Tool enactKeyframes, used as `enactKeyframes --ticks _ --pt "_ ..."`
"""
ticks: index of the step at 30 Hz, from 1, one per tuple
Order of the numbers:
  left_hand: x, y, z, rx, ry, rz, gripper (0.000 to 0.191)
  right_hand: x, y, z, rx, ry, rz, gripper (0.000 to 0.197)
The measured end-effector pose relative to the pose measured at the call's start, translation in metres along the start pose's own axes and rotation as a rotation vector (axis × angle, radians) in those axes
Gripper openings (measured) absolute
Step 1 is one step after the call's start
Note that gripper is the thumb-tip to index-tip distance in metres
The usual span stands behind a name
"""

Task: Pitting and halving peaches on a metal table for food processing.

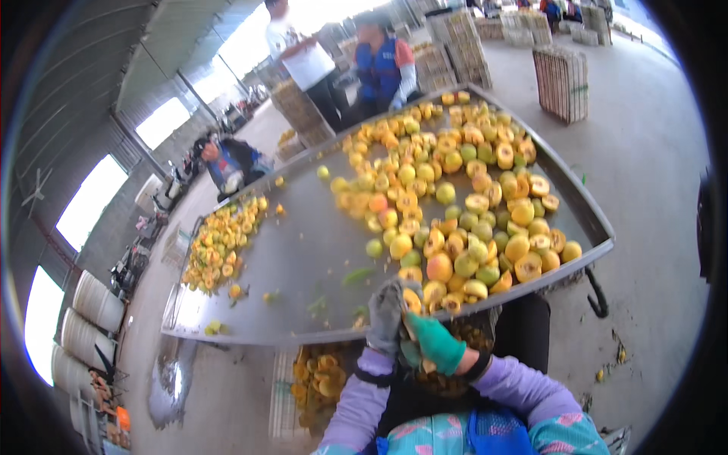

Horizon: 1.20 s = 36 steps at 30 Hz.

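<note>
My left hand (387, 315), in a grey glove, is curled at the near edge of a metal sorting table (307, 244). A cut yellow stone fruit (412, 300) shows at its fingers, partly covered. My right hand (437, 344), in a green and grey glove, is pressed close beside it. From the right fist a slim, pale tool handle (427, 365) sticks out; its working end is hidden between the hands. Just beyond my hands lies a big heap of halved and whole yellow-green stone fruit (463, 264).
A smaller pile of cut fruit (224, 244) lies at the table's left end. Below the near edge stands a crate of fruit pieces (282, 392). A co-worker in a blue vest (376, 65) sits across; another person (230, 165) bends at the left. A crate (562, 84) stands behind right.
</note>
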State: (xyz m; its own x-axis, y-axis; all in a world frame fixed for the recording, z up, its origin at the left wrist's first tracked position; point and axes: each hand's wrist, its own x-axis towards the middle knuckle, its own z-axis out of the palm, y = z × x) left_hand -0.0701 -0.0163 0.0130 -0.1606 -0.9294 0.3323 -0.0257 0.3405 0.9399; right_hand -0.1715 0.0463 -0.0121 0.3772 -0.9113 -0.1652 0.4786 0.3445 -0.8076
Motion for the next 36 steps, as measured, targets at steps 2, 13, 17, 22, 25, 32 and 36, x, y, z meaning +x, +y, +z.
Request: enactKeyframes --ticks 2,13,17,22,25,32,36 --pt "0.000 -0.040 -0.013 -0.112 0.155 0.069 0.035 0.002 -0.018 0.000 0.807 -0.471 0.442 0.036" --pt "-0.042 0.047 -0.039 -0.141 0.322 -0.340 0.046 0.005 0.010 0.033 1.129 -0.805 0.561 0.036" --pt "-0.057 0.041 -0.042 -0.126 0.374 -0.280 0.047 -0.001 0.006 0.036 0.771 -0.769 0.510 0.037" --pt "-0.054 0.040 -0.048 -0.092 0.217 -0.340 0.043 -0.005 0.005 0.036 0.757 -0.619 0.614 0.034" --pt "-0.053 0.033 -0.051 -0.343 0.195 -0.356 0.043 -0.010 -0.005 0.034 1.094 -0.686 0.681 0.029" --pt "-0.040 0.016 -0.125 1.343 0.127 -0.367 0.041 -0.027 0.009 -0.029 0.489 -0.076 0.653 0.034" --pt "0.052 -0.027 -0.013 1.245 -0.008 -0.148 0.044 -0.025 0.002 -0.032 0.321 0.122 0.204 0.032"
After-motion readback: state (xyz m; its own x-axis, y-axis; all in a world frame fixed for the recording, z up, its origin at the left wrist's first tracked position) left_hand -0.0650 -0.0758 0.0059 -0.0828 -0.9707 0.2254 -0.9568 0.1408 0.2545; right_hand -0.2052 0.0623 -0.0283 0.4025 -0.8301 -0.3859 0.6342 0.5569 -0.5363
